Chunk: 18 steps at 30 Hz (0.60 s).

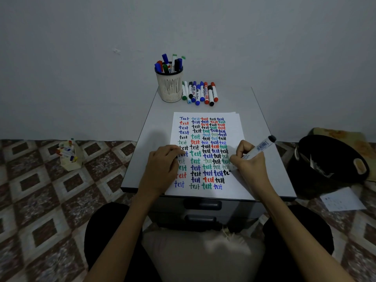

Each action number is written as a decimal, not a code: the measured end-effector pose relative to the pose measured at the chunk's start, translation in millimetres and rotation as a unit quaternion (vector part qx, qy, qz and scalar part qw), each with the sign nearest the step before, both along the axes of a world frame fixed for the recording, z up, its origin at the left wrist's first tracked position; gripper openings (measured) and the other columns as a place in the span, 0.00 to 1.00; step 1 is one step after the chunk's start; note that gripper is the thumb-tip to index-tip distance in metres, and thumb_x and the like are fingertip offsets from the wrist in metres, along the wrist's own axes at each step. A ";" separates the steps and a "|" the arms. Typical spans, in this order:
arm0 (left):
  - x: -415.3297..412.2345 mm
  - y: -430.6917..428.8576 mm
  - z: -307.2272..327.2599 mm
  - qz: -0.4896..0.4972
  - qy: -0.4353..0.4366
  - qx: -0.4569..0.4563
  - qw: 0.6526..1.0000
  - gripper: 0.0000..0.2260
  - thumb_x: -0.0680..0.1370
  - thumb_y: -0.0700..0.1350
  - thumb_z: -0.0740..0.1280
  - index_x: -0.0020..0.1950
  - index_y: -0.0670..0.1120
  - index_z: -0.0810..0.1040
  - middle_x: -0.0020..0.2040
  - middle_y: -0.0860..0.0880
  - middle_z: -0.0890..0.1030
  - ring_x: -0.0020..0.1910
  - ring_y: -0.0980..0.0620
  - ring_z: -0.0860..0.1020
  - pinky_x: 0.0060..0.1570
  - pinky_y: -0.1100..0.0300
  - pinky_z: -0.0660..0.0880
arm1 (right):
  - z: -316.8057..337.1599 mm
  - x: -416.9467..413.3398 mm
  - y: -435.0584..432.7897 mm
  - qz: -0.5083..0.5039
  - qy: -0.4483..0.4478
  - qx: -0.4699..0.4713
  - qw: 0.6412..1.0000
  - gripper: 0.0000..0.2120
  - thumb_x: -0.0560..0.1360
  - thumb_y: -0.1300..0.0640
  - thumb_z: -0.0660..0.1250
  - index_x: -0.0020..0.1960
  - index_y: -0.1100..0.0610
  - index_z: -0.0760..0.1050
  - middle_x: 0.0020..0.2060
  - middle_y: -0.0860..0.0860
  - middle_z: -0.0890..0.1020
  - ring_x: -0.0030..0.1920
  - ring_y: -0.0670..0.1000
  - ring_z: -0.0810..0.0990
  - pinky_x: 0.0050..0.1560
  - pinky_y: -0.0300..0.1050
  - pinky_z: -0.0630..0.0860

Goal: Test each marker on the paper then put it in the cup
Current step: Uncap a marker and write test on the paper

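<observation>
Your right hand (247, 159) grips the black marker (258, 149), fingers curled round its barrel, tip down on the paper (236, 127) at an unfinished black word. Your left hand (162, 165) rests on the paper's left edge, fingers relaxed, holding nothing. The cup (169, 86) stands at the table's (280, 180) far end with markers in it. The loose markers (200, 93) lie just beside it.

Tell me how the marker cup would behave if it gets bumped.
The cup is tall, narrow and slotted, so probably light plastic. Markers stand well above its rim, so it may be top-heavy and tip rather than slide.
</observation>
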<state>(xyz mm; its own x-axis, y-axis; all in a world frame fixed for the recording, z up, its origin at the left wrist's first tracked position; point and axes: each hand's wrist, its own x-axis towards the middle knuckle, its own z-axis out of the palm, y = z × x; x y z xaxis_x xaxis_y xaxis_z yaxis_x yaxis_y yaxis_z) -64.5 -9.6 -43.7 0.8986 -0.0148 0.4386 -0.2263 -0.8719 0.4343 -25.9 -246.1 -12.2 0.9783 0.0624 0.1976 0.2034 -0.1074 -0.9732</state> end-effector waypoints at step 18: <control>0.0 0.2 0.5 0.002 0.005 0.003 1.000 0.13 0.75 0.41 0.60 0.58 0.47 0.77 0.58 0.49 0.77 0.55 0.50 0.75 0.57 0.53 0.68 | -0.1 1.6 -1.3 -0.015 -0.010 0.033 0.999 0.13 0.70 0.78 0.60 0.32 0.67 0.61 0.29 0.57 0.65 0.29 0.45 0.65 0.30 0.33 0.65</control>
